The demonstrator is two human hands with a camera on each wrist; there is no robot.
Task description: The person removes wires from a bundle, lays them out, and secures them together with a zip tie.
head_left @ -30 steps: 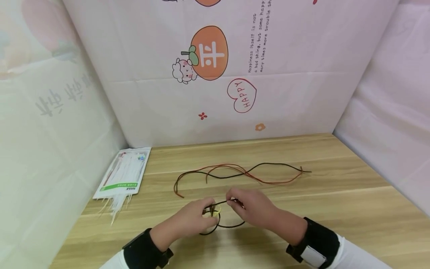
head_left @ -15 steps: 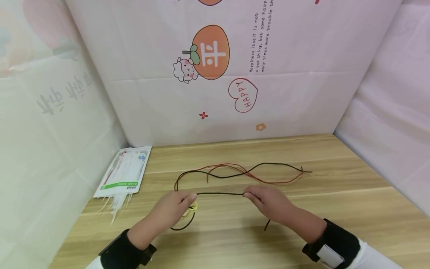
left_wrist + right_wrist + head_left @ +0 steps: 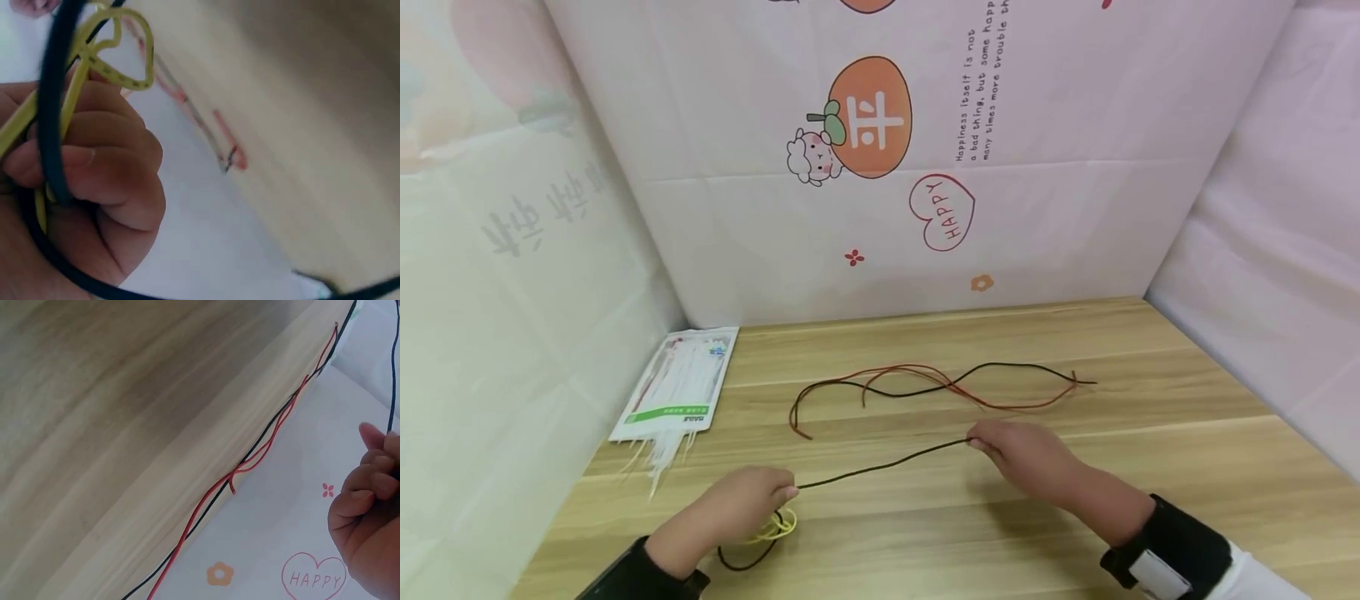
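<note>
A thin black cord [image 3: 883, 467] stretches between the two hands with slight waves, its right end higher. The left hand [image 3: 730, 510], low at the left, grips it together with a looped yellow cord [image 3: 787, 523]. From that fist a loop of the black cord hangs down. Curled fingers [image 3: 115, 175] around both cords show in the left wrist view, where the yellow cord [image 3: 150, 56] has dark flecks. On the right, the right hand [image 3: 1030, 465] pinches the black cord between thumb and forefinger; its other fingers [image 3: 356, 509] are curled in the right wrist view.
Behind the hands, a red cord [image 3: 1026, 407] and another black cord [image 3: 1015, 364] lie tangled on the wooden table [image 3: 1150, 400]. A white packet [image 3: 681, 375] with pale strips sticking out lies at the left. Printed cloth [image 3: 745, 242] walls in the back and sides.
The hands, close together at first, have spread apart, stretching the black cord between them. The left hand moved left and nearer with the yellow cord; the right moved right. The cords behind stayed put.
</note>
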